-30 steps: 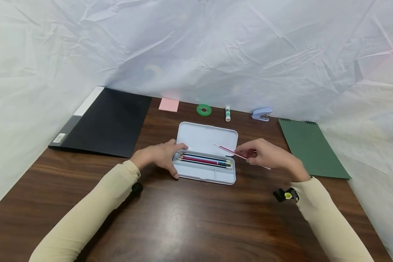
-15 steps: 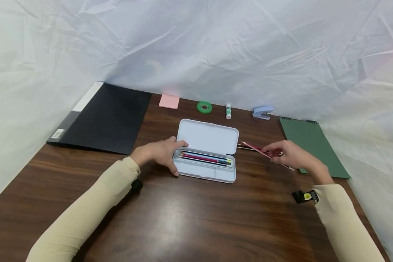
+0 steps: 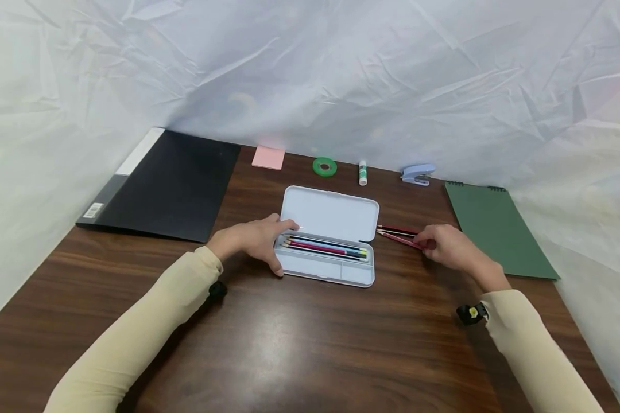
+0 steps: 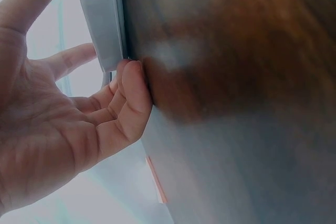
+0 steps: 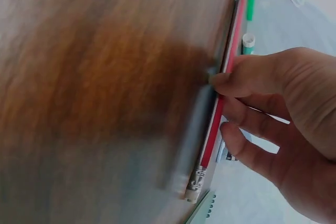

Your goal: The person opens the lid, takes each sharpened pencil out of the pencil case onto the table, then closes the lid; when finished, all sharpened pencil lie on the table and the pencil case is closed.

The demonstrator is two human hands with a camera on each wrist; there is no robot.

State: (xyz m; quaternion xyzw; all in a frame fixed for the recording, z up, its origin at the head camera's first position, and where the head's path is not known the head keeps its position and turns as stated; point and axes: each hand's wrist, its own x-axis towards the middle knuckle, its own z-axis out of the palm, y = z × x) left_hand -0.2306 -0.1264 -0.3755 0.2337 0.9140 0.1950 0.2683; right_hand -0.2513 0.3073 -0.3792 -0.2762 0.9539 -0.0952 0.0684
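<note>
An open white pencil case [image 3: 336, 215] lies on the table with its lid folded back. Several pencils [image 3: 324, 248] fill its rear compartment; the front ones hold nothing visible. My left hand [image 3: 255, 244] grips the case's left end, thumb at the near edge, forefinger by the hinge. In the left wrist view, curled fingers touch the case [image 4: 105, 22]. To the right of the case, my right hand [image 3: 450, 248] pinches a red pencil [image 5: 211, 135] between thumb and fingers, low over the table. Beside it, at least one dark pencil [image 3: 392, 229] lies on the wood, partly hidden by the hand.
Along the back stand pink sticky notes [image 3: 268, 158], green tape [image 3: 324, 167], a glue stick [image 3: 363, 173] and a blue stapler [image 3: 417, 174]. A black folder [image 3: 173, 186] lies left, a green spiral notebook [image 3: 501, 229] right. White sheeting [image 3: 310, 74] encloses the table.
My right hand has carried the red pencil rightward from over the case and lowered it beside the pencil on the table. The left hand has stayed on the case.
</note>
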